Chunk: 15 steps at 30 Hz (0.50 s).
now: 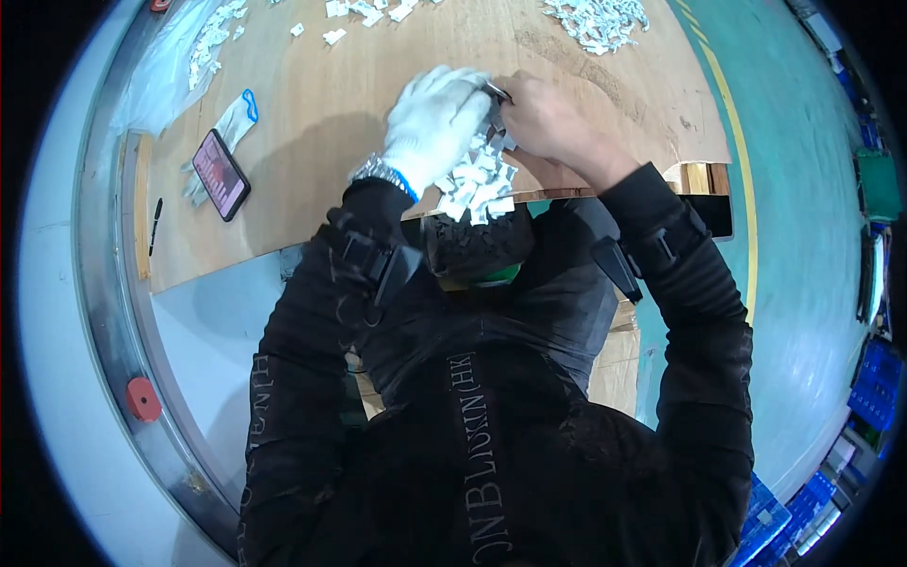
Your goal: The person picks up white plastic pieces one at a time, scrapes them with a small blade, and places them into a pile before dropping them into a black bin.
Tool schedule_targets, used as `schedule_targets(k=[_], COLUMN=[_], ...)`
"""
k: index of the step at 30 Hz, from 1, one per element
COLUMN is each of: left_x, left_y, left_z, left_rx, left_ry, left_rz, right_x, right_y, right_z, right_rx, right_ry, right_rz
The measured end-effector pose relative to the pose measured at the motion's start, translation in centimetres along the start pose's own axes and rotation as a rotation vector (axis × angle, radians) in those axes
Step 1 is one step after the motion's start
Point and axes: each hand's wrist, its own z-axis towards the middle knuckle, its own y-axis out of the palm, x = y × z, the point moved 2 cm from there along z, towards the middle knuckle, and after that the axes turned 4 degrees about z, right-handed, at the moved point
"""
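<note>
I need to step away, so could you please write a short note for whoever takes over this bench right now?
Left hand, in a white knit glove, and bare right hand meet over a small dark metal tool; the exact grip is unclear.
Heap of small white plastic pieces lies at the near edge of the wooden table, below the hands.
Another white heap lies at the far edge.
How much is done cannot be told.

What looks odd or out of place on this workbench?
Only the left hand wears a white glove; the right hand is bare, and a spare glove lies beside a phone. Small white pieces crowd the table edge.
</note>
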Motion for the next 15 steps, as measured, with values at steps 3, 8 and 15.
schedule_targets(k=[3, 8, 15], left_x=[1.7, 3.1, 4.8], left_y=[-0.6, -1.0, -0.3], left_z=[-1.3, -2.8, -4.2], left_rx=[-0.005, 0.083, 0.129], left_ry=[-0.055, -0.109, -0.271], left_rz=[-0.105, -0.282, -0.654], right_x=[0.4, -2.0, -1.0], right_y=[-0.2, -1.5, -0.4], right_z=[-1.6, -3.9, -7.3], right_rx=[-0.077, -0.229, -0.243], right_ry=[0.065, 0.193, 0.233], right_rz=[0.077, 0.221, 0.484])
